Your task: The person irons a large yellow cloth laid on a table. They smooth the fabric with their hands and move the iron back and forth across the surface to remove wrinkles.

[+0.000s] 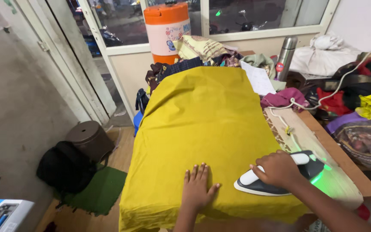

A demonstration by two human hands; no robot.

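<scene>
Mustard-yellow cotton cloth point(202, 124) covers the surface to its near edge, left hand point(197, 188) flat and released on it, right hand point(278, 168) clenched on the white-and-black electric iron point(275, 178) at the cloth's near right corner.

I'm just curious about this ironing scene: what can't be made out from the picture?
Head view:
- Black-and-white electric iron: its handle is hidden by the right hand.
- Table surface: covered by the yellow cotton cloth.
- Left hand: flat on the cloth; forearm cut off by the bottom edge.

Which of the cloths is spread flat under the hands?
The large mustard-yellow cloth; the other cloths lie crumpled in heaps behind and right of it.
</scene>
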